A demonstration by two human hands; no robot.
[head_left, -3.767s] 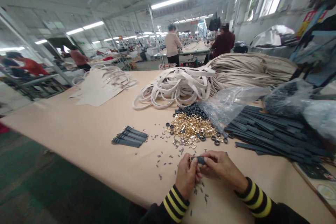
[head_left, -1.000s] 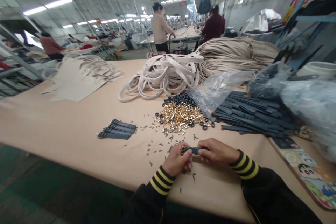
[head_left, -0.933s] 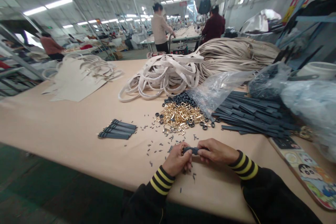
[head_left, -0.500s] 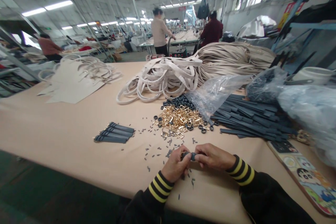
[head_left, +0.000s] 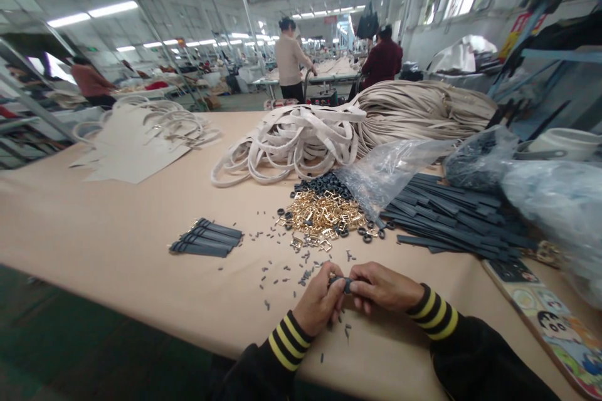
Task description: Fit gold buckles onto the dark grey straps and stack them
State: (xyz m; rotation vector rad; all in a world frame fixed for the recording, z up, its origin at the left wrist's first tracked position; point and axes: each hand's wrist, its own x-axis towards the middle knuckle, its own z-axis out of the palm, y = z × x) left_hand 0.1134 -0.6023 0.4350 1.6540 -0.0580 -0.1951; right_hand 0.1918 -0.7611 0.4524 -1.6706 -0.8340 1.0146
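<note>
Both hands meet over the near part of the table, fingers closed on one dark strap [head_left: 347, 285]. My left hand [head_left: 320, 301] pinches its left part, where a bit of gold metal shows near the fingertips. My right hand [head_left: 383, 288] grips the strap's right part; most of it is hidden by the fingers. Just beyond lies a heap of gold buckles [head_left: 324, 213] with black loops [head_left: 324, 185] behind it. Small dark offcuts [head_left: 282, 268] are scattered around my hands. Left of them, several dark straps with buckles [head_left: 205, 238] lie in a row.
Loose dark strips [head_left: 446, 216] lie to the right beside a clear plastic bag [head_left: 385, 172]. Beige straps [head_left: 291, 144] are piled behind, and pale flat panels [head_left: 134, 150] lie far left. A cartoon-printed board [head_left: 548, 319] sits near right. Other people work further back.
The view has shifted slightly, so everything sits a little lower and to the right. My hands stay together on the strap, with only small finger movement.
</note>
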